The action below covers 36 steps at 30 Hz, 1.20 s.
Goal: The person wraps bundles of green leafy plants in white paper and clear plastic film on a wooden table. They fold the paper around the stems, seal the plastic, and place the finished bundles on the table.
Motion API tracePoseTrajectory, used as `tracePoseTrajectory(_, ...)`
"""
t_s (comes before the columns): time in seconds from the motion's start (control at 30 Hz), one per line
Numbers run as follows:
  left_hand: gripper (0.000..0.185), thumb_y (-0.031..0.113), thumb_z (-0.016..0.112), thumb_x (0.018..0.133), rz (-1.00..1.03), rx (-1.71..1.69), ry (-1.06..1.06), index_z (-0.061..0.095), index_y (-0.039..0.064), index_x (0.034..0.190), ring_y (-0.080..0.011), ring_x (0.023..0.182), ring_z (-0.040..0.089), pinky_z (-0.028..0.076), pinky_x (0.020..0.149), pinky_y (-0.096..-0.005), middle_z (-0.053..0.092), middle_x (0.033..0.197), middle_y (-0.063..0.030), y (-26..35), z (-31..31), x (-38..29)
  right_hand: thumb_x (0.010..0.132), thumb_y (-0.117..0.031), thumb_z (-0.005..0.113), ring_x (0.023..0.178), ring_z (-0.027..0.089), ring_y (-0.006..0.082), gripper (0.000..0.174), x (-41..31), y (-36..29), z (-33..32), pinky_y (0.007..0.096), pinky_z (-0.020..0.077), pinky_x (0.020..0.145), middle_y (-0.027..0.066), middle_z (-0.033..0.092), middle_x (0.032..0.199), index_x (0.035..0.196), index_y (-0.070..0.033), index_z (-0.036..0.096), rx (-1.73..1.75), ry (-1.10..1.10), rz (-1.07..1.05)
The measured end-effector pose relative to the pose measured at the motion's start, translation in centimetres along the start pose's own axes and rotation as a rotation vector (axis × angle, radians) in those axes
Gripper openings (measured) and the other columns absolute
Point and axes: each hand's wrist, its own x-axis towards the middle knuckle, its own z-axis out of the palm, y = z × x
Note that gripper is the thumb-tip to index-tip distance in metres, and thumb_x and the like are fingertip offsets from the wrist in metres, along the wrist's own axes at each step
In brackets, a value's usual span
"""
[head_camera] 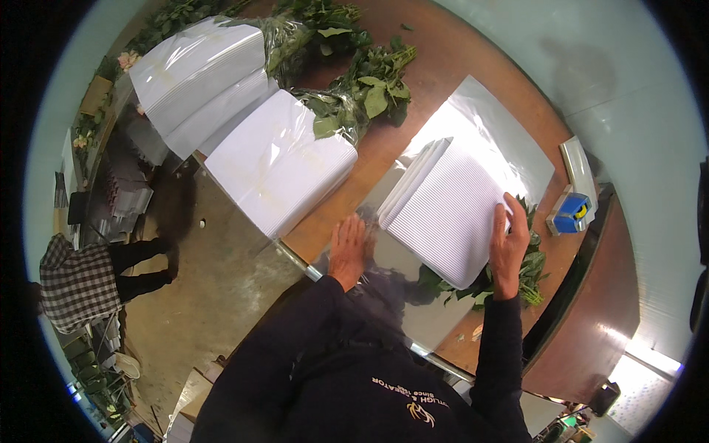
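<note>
A bunch wrapped in white corrugated cardboard (443,213) lies on clear plastic film (429,324) spread over the brown table. Green leaves and stems (532,266) stick out at its lower right. My right hand (509,243) curls around the wrap's right edge, thumb and fingers gripping it. To the wrap's left, my left hand (348,246) lies flat on the film and holds nothing. What the cardboard encloses is hidden.
Film-covered white bundles (282,160) with leafy stems (382,94) stand at the left. At the right sits a blue tape dispenser (571,213) with yellow tape. A person in a checked shirt (80,285) is beyond the floor at far left. The table's metal edge (299,259) runs before me.
</note>
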Motion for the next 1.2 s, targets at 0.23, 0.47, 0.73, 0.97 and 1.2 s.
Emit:
tracePoseTrajectory(0.23,0.053,0.016,0.072,0.092,-0.173,-0.457,0.101,0.057,-0.001,0.140,-0.0415,0.132,0.052,0.041,0.112,-0.0497,0.056,0.142,-0.0231,0.7,0.6,-0.7,0.103,-0.015,0.068,0.121,0.066,0.0323,0.026,-4.5,-2.1,1.1,0.0389,0.0495,0.106,0.0207,0.069,0.130,0.121,0.003,0.069,-0.021,-0.052,-0.117)
tracePoseTrajectory(0.47,0.029,0.023,0.083,0.089,-0.615,-0.775,-0.090,0.069,0.001,0.102,-0.0141,0.073,0.066,0.053,0.067,-0.0310,0.071,0.081,-0.0059,-3.6,0.1,1.8,0.099,-0.008,0.068,0.115,0.069,0.0333,0.018,-5.1,-1.6,0.9,0.0390,0.0511,0.102,0.0199,0.072,0.122,0.111,0.006,0.069,-0.021,-0.081,-0.203)
tracePoseTrajectory(0.73,0.024,0.024,0.082,0.091,-0.583,-1.061,-0.356,0.071,0.005,0.083,-0.0070,0.070,0.063,0.048,0.061,-0.0242,0.071,0.079,-0.0006,-6.3,-2.2,-1.1,0.097,-0.007,0.068,0.116,0.068,0.0337,0.020,-5.2,-0.4,0.6,0.0389,0.0515,0.102,0.0190,0.070,0.125,0.113,0.005,0.068,-0.024,-0.134,-0.261)
tracePoseTrajectory(0.97,0.023,0.027,0.075,0.098,-0.566,-1.281,-0.661,0.073,0.004,0.097,-0.0103,0.072,0.066,0.052,0.066,-0.0261,0.072,0.085,-0.0032,-4.8,-10.0,-4.1,0.096,-0.011,0.069,0.119,0.065,0.0372,0.024,-5.5,-1.1,0.9,0.0420,0.0519,0.101,0.0214,0.068,0.128,0.116,0.004,0.068,-0.006,-0.104,-0.174)
tracePoseTrajectory(1.2,0.025,0.026,0.059,0.109,-0.411,-1.944,-0.557,0.068,0.005,0.099,-0.0180,0.088,0.072,0.057,0.080,-0.0329,0.075,0.096,-0.0085,0.6,-12.4,2.3,0.087,-0.019,0.084,0.128,0.061,0.0382,0.062,-13.9,-8.3,1.3,0.0433,0.0490,0.106,0.0211,0.063,0.139,0.141,-0.002,0.057,0.007,-0.234,-0.167)
